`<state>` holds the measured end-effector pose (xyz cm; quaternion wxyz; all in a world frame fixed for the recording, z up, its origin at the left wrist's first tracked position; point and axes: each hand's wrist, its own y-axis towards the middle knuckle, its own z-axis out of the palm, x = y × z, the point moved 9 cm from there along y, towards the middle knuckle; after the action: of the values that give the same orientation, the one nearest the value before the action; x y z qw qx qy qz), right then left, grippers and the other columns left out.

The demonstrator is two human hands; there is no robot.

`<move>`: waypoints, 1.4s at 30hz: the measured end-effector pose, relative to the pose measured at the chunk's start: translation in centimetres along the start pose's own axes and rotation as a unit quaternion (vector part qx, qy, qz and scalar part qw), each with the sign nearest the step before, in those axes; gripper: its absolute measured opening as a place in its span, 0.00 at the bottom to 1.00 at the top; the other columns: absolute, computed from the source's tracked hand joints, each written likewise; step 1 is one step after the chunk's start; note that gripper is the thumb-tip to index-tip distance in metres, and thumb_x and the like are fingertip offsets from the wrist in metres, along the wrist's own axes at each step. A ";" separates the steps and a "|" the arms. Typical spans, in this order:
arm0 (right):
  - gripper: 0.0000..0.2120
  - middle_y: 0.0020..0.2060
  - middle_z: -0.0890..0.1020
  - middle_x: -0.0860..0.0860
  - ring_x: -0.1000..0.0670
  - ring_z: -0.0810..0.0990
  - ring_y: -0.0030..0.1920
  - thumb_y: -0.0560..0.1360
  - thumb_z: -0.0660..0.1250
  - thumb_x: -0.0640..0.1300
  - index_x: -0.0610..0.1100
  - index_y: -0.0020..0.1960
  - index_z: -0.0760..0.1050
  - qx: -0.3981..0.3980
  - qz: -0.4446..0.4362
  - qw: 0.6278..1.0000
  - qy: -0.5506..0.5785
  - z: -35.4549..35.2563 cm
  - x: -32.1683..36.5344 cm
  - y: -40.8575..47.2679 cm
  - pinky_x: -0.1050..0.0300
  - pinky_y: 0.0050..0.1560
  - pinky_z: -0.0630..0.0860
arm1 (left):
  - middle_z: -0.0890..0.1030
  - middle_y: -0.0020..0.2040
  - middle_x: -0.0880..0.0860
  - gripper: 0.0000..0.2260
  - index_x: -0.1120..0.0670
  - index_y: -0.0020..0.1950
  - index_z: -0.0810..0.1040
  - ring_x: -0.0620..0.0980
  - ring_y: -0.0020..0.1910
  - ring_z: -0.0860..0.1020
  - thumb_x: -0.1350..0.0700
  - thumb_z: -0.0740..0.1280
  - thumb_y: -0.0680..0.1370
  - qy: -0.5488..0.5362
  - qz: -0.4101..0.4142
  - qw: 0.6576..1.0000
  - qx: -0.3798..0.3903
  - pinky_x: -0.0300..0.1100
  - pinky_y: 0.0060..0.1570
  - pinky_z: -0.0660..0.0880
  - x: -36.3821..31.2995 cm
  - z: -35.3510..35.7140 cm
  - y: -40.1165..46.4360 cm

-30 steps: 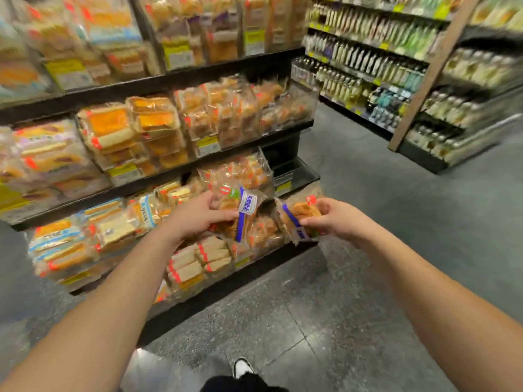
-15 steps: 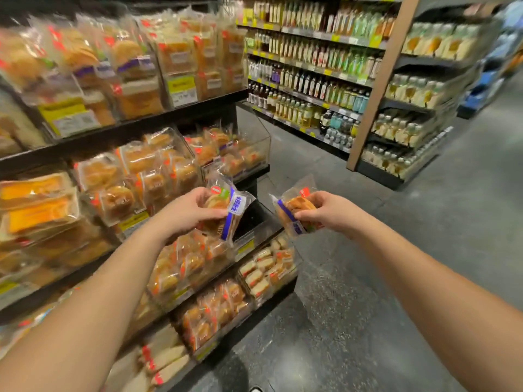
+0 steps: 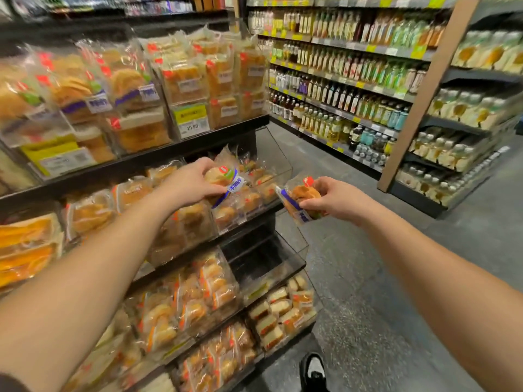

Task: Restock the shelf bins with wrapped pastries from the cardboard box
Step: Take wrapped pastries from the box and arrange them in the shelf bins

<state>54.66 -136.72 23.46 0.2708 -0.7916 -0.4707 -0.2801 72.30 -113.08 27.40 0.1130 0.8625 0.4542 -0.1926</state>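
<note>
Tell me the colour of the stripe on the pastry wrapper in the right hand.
Blue stripe, clearest in the head view.

Both bare arms reach forward, the left hand [image 3: 190,183] farther and higher with fingers curled in a grip, the right hand [image 3: 332,198] nearer, pinching.

Two clear-wrapped pastries [image 3: 223,179] — one over bin [image 3: 278,176].

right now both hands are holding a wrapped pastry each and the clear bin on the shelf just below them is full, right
Not quite. In the head view the left hand and right hand do each hold a wrapped pastry, but the clear bin on the shelf below looks empty, not full.
</note>
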 end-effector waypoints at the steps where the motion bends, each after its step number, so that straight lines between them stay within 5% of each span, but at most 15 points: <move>1: 0.22 0.52 0.79 0.52 0.52 0.78 0.50 0.73 0.74 0.55 0.50 0.62 0.72 0.000 -0.012 1.000 -0.015 -0.3 0.4 1.4 0.58 0.44 0.72 | 0.79 0.62 0.53 0.28 0.48 0.68 0.71 0.54 0.57 0.78 0.43 0.75 0.72 0.027 0.003 1.000 -0.001 0.45 0.52 0.73 -0.3 0.0 1.1; 5: 0.21 0.53 0.81 0.52 0.53 0.79 0.49 0.73 0.74 0.55 0.51 0.61 0.73 0.010 -0.057 0.997 -0.053 -1.1 1.7 7.5 0.56 0.47 0.76 | 0.79 0.63 0.53 0.28 0.50 0.69 0.70 0.54 0.59 0.77 0.46 0.75 0.73 0.103 0.002 0.995 0.007 0.43 0.48 0.70 -1.0 1.5 5.3; 9: 0.19 0.49 0.79 0.55 0.57 0.76 0.42 0.73 0.74 0.55 0.52 0.59 0.72 0.029 -0.101 0.988 -0.110 -1.8 3.4 13.1 0.61 0.38 0.70 | 0.78 0.64 0.53 0.29 0.51 0.71 0.68 0.54 0.59 0.77 0.45 0.73 0.74 0.138 -0.018 0.990 0.031 0.44 0.49 0.71 -0.5 3.7 8.6; 18: 0.24 0.51 0.80 0.54 0.52 0.79 0.49 0.71 0.76 0.54 0.50 0.63 0.73 0.078 -0.209 0.955 -0.194 -0.4 7.0 22.3 0.54 0.49 0.76 | 0.77 0.67 0.53 0.29 0.53 0.73 0.67 0.55 0.63 0.76 0.47 0.72 0.76 0.228 -0.074 0.967 0.086 0.46 0.55 0.73 1.5 7.6 11.4; 21: 0.22 0.51 0.81 0.53 0.51 0.79 0.49 0.71 0.76 0.54 0.50 0.61 0.73 0.101 -0.240 0.940 -0.219 1.0 8.0 24.0 0.55 0.44 0.73 | 0.75 0.68 0.54 0.28 0.52 0.73 0.66 0.55 0.64 0.75 0.48 0.71 0.76 0.264 -0.093 0.955 0.096 0.47 0.55 0.73 2.4 8.8 11.0; 28: 0.31 0.57 0.80 0.50 0.50 0.75 0.48 0.71 0.76 0.54 0.47 0.69 0.68 0.141 -0.296 0.896 -0.298 5.0 9.4 26.2 0.56 0.44 0.71 | 0.72 0.70 0.58 0.31 0.53 0.76 0.61 0.58 0.67 0.72 0.42 0.67 0.78 0.232 -0.127 0.955 0.133 0.51 0.64 0.72 3.9 10.5 11.1; 33: 0.30 0.59 0.78 0.50 0.47 0.78 0.57 0.72 0.75 0.54 0.48 0.70 0.69 0.164 -0.327 0.863 -0.349 7.7 9.9 27.3 0.55 0.50 0.76 | 0.66 0.73 0.58 0.23 0.55 0.70 0.69 0.57 0.71 0.66 0.44 0.63 0.79 0.221 -0.139 0.956 0.137 0.51 0.69 0.68 4.6 10.4 10.7; 38: 0.23 0.55 0.76 0.49 0.47 0.76 0.53 0.72 0.75 0.51 0.46 0.63 0.73 0.167 -0.352 0.822 -0.415 10.3 10.6 27.9 0.50 0.51 0.79 | 0.77 0.57 0.53 0.11 0.53 0.60 0.73 0.53 0.55 0.76 0.54 0.66 0.79 0.241 -0.154 0.951 0.117 0.50 0.56 0.77 4.1 10.6 11.3; 42: 0.25 0.61 0.76 0.48 0.44 0.76 0.60 0.74 0.73 0.50 0.47 0.68 0.71 0.173 -0.348 0.808 -0.443 12.2 10.2 28.5 0.49 0.50 0.78 | 0.77 0.52 0.52 0.14 0.54 0.63 0.75 0.52 0.49 0.77 0.62 0.66 0.77 0.270 -0.183 0.933 0.155 0.47 0.50 0.79 3.6 11.6 12.2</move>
<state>86.57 -133.91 17.43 0.0499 -0.5533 -0.8240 0.1113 81.55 -121.55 15.61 -0.1858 0.7908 0.5820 -0.0378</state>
